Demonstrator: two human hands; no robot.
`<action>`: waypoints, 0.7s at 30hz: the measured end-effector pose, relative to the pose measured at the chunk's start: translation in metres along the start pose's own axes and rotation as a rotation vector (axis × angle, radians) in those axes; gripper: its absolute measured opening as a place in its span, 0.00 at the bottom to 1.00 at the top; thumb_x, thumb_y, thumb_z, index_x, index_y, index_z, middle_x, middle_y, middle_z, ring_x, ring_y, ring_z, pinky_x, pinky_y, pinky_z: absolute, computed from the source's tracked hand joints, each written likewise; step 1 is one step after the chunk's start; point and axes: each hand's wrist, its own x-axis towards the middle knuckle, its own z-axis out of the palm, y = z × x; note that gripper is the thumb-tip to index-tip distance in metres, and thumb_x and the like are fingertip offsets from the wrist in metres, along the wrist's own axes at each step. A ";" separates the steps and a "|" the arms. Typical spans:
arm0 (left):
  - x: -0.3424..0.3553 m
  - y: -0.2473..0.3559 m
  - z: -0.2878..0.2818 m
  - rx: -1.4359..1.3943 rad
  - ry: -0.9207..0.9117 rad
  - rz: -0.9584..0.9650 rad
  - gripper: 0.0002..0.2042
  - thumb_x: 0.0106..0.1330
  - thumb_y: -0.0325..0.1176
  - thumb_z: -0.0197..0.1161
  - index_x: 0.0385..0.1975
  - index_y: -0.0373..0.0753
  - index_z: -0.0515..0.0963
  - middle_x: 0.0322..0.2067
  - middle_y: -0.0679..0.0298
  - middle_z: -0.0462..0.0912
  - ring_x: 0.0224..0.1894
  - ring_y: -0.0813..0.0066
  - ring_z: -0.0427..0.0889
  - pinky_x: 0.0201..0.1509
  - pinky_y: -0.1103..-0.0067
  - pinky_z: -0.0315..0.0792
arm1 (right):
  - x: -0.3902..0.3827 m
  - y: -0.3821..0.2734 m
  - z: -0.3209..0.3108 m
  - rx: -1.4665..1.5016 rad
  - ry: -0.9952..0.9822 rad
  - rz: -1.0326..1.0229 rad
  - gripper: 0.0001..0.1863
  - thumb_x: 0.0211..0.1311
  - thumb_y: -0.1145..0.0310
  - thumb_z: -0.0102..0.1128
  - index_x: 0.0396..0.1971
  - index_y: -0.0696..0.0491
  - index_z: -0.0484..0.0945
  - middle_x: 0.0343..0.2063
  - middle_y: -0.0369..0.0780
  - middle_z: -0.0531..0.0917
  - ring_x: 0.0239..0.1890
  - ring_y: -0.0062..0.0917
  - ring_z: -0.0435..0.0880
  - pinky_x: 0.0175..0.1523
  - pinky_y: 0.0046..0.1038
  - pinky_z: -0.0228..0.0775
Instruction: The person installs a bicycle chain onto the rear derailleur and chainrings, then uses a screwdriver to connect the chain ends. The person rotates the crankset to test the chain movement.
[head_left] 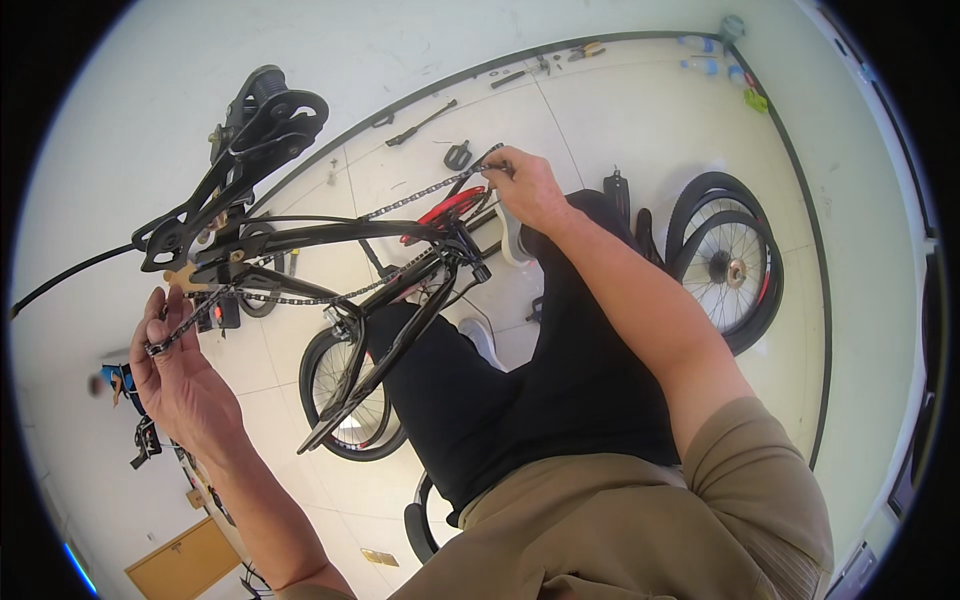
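Observation:
A black bicycle frame stands in front of me, with the rear derailleur at the far left end. A bicycle chain runs along the frame in two lengths, past a red chainring. My left hand is closed on a hanging part of the chain, just below the frame's rear end. Beside the chainring, my right hand pinches the upper length of the chain. Its fingertips partly hide the links there.
Two spoked wheels lie on the floor at the right. Another wheel is under the frame. A loose pedal, hand tools and plastic bottles lie along the far wall. A brown box sits lower left.

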 end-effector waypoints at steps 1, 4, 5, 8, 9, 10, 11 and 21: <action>-0.001 -0.001 -0.003 -0.012 -0.019 0.018 0.12 0.73 0.31 0.57 0.46 0.27 0.73 0.54 0.44 0.76 0.58 0.51 0.77 0.66 0.64 0.71 | 0.000 0.000 0.001 0.021 -0.001 0.003 0.09 0.61 0.70 0.63 0.39 0.58 0.81 0.27 0.46 0.84 0.26 0.31 0.81 0.37 0.30 0.73; -0.003 0.000 -0.013 -0.043 -0.032 0.042 0.09 0.74 0.30 0.53 0.44 0.28 0.72 0.56 0.43 0.73 0.60 0.47 0.75 0.68 0.61 0.69 | 0.001 0.007 0.003 0.056 -0.012 0.014 0.10 0.61 0.70 0.63 0.40 0.58 0.82 0.23 0.44 0.82 0.25 0.26 0.78 0.35 0.28 0.72; -0.005 0.004 -0.010 -0.050 -0.006 0.031 0.08 0.75 0.28 0.52 0.42 0.29 0.72 0.57 0.43 0.72 0.60 0.47 0.74 0.68 0.60 0.68 | 0.001 0.008 0.003 0.062 -0.019 0.010 0.10 0.61 0.69 0.64 0.39 0.58 0.82 0.23 0.43 0.82 0.24 0.25 0.78 0.35 0.27 0.71; -0.006 0.005 -0.014 -0.061 -0.009 0.043 0.07 0.76 0.28 0.49 0.40 0.30 0.71 0.57 0.43 0.71 0.61 0.45 0.73 0.68 0.59 0.67 | 0.001 0.010 0.003 0.097 -0.041 0.008 0.11 0.60 0.69 0.65 0.39 0.59 0.82 0.22 0.40 0.81 0.24 0.22 0.77 0.34 0.25 0.71; -0.005 0.005 -0.016 -0.064 -0.024 0.054 0.07 0.76 0.28 0.48 0.40 0.30 0.71 0.57 0.42 0.71 0.61 0.45 0.73 0.68 0.59 0.68 | 0.001 0.010 0.003 0.118 -0.045 0.014 0.11 0.60 0.68 0.65 0.39 0.59 0.82 0.22 0.40 0.81 0.25 0.21 0.77 0.35 0.25 0.71; -0.004 0.005 -0.018 -0.059 -0.015 0.060 0.07 0.76 0.28 0.48 0.39 0.30 0.71 0.57 0.42 0.71 0.61 0.44 0.72 0.68 0.58 0.68 | 0.002 0.009 0.003 0.139 -0.048 0.020 0.12 0.59 0.68 0.66 0.39 0.59 0.82 0.22 0.39 0.81 0.25 0.21 0.77 0.35 0.25 0.71; -0.003 0.004 -0.019 -0.055 -0.005 0.066 0.08 0.76 0.28 0.48 0.39 0.30 0.71 0.57 0.42 0.71 0.61 0.44 0.72 0.67 0.58 0.68 | 0.001 0.008 0.003 0.142 -0.069 0.023 0.12 0.59 0.68 0.66 0.40 0.59 0.82 0.24 0.39 0.82 0.26 0.21 0.77 0.35 0.25 0.72; 0.009 0.016 -0.032 -0.078 0.033 0.154 0.07 0.75 0.27 0.48 0.40 0.28 0.69 0.58 0.38 0.69 0.61 0.38 0.70 0.68 0.53 0.67 | -0.004 0.014 0.008 0.074 -0.131 0.055 0.12 0.57 0.73 0.62 0.40 0.59 0.83 0.35 0.46 0.86 0.35 0.30 0.84 0.45 0.28 0.75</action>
